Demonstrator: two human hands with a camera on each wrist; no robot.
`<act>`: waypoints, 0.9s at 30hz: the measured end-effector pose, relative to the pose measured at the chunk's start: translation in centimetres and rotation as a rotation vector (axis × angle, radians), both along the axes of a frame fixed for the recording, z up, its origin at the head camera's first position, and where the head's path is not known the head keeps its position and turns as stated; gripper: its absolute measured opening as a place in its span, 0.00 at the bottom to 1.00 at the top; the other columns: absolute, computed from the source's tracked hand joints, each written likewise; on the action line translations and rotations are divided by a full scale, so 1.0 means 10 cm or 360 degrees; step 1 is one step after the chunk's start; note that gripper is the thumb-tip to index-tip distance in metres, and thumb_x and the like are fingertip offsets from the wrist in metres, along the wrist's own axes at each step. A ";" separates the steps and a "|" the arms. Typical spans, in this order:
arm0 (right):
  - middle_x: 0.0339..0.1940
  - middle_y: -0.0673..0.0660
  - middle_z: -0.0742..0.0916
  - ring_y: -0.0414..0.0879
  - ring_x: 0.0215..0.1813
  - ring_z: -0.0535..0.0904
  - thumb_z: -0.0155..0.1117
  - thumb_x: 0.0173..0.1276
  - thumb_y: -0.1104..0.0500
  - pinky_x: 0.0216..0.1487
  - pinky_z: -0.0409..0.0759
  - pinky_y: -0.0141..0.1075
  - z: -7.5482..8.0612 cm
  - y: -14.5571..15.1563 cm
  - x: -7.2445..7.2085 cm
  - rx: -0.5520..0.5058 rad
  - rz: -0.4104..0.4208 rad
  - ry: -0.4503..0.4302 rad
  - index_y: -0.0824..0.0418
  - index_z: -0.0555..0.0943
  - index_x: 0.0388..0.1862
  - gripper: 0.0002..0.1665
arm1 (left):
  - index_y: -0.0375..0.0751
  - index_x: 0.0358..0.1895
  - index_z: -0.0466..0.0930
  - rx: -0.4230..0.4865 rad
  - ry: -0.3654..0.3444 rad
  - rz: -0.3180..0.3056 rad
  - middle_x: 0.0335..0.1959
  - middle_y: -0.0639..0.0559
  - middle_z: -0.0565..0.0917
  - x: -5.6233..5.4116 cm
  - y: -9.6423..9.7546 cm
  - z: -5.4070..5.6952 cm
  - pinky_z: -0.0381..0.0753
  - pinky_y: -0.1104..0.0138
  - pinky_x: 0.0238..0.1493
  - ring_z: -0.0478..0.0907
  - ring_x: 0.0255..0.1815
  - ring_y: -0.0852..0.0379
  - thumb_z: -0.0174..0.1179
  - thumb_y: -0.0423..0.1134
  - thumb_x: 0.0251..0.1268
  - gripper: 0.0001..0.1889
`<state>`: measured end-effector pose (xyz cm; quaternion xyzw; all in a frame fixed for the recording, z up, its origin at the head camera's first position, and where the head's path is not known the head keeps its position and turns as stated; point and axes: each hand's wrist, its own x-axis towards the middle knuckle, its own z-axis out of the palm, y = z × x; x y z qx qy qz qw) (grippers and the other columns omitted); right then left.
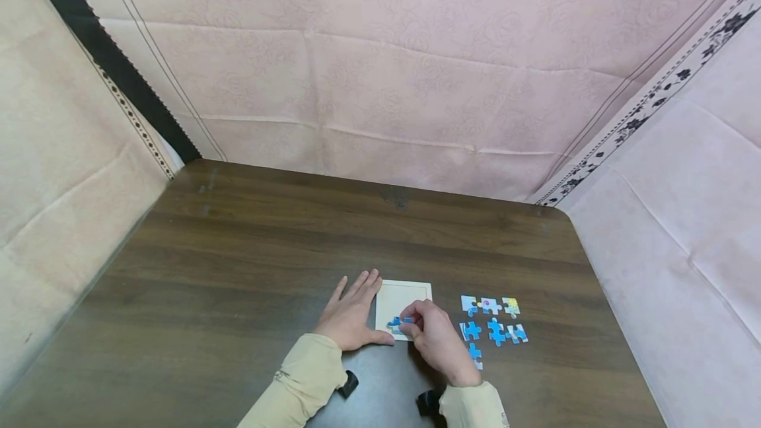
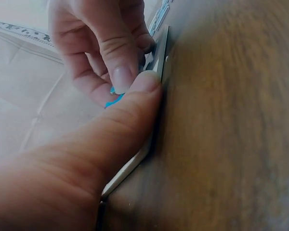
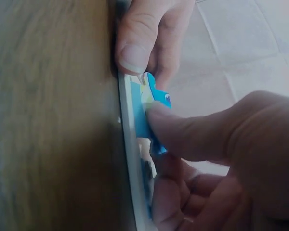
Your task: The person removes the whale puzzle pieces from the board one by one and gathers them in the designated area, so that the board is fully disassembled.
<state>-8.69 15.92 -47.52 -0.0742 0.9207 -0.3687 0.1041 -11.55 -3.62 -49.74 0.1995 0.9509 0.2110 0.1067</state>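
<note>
A small square white puzzle tray (image 1: 403, 294) lies on the table in the head view. My left hand (image 1: 349, 319) rests along its left side with fingers spread and straight, the thumb at the near edge. Over the tray's near part, my right hand (image 1: 438, 341) pinches a blue jigsaw piece (image 3: 161, 98) between thumb and fingers. In the right wrist view, blue and pale yellow print (image 3: 140, 108) shows low at the tray's rim; I cannot tell whether it belongs to the same piece. The left thumb (image 2: 135, 103) hides part of the piece in the left wrist view.
Several loose jigsaw pieces (image 1: 496, 331) lie in rough rows to the right of the tray, one partly behind the right wrist. The brown wooden table (image 1: 267, 236) reaches back to hanging pale cloth (image 1: 386, 84). Black wrist straps (image 1: 429, 403) show at the sleeves.
</note>
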 end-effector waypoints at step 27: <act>0.28 0.44 0.80 0.43 0.30 0.74 0.67 0.66 0.61 0.30 0.77 0.30 0.05 0.05 0.04 -0.0148 -0.0098 0.0167 0.48 0.85 0.39 0.07 | 0.43 0.77 0.54 0.0012 0.0016 -0.0017 0.79 0.50 0.51 -0.01 0.00 -0.02 0.36 0.47 0.75 0.44 0.79 0.51 0.64 0.75 0.43 0.60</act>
